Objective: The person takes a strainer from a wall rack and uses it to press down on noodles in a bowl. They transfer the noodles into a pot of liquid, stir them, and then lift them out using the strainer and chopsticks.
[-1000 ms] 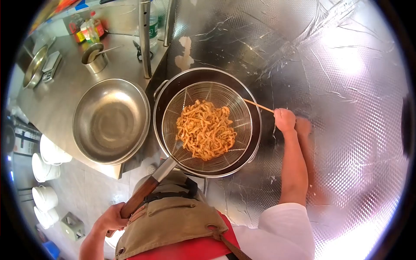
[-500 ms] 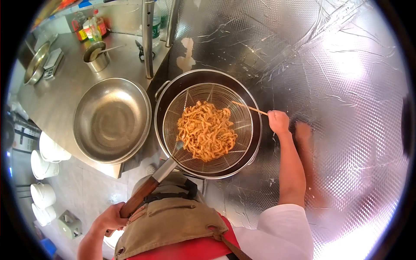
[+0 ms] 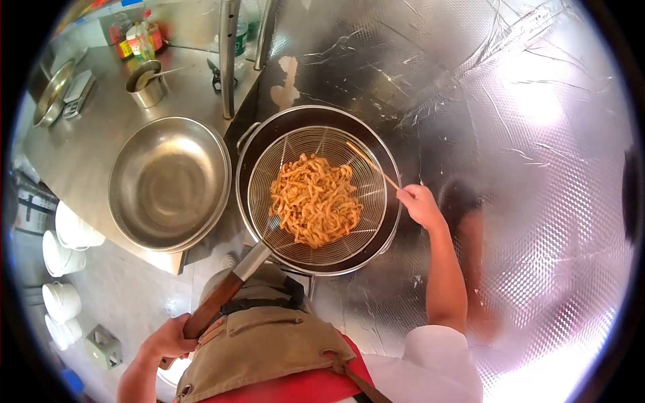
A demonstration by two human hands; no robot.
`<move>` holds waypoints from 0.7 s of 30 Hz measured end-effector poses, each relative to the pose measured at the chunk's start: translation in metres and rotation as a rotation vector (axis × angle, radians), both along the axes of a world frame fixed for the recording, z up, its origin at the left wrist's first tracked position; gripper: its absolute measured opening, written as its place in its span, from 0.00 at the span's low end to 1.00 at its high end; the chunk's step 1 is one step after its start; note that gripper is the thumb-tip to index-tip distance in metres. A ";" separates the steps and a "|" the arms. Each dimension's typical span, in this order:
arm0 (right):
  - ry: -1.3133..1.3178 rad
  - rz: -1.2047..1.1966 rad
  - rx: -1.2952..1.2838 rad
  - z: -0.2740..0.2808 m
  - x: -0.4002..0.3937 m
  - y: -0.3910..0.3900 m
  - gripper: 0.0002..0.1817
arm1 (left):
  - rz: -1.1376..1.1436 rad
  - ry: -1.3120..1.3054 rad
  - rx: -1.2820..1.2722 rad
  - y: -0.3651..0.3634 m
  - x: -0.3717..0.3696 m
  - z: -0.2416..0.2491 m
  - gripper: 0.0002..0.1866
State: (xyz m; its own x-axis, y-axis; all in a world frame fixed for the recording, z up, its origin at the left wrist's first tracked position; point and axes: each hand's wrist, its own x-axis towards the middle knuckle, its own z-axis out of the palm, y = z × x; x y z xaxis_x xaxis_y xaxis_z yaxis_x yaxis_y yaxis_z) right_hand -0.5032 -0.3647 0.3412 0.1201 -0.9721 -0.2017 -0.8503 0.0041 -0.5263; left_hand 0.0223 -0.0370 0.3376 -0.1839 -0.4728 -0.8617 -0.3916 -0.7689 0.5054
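Note:
My left hand (image 3: 173, 337) is wrapped round the wooden handle (image 3: 213, 305) of a wide wire strainer (image 3: 369, 209). The strainer rests over a large dark pot (image 3: 340, 115) and holds a heap of light brown strips (image 3: 316, 201), perhaps noodles or cut food. My right hand (image 3: 418, 203), at the pot's right side, grips thin wooden chopsticks (image 3: 371, 163). Their tips lie over the strainer's upper right part, beside the heap and apart from it.
Stacked metal pans (image 3: 168, 185) stand on the steel counter (image 3: 74, 158) to the left. Behind them are a small metal pot (image 3: 146, 94), bottles (image 3: 140, 41) and a scale (image 3: 77, 94). A metal post (image 3: 228, 60) rises near the pot. White buckets (image 3: 62, 302) stand lower left.
My right hand has moved slightly down and left, and the chopsticks slant more steeply, tips up and left. The whole view has shifted a little. My left hand keeps its hold.

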 end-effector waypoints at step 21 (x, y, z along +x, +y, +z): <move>-0.668 -0.232 0.402 0.012 0.021 -0.032 0.13 | -0.151 -0.120 -0.131 0.006 -0.002 -0.009 0.19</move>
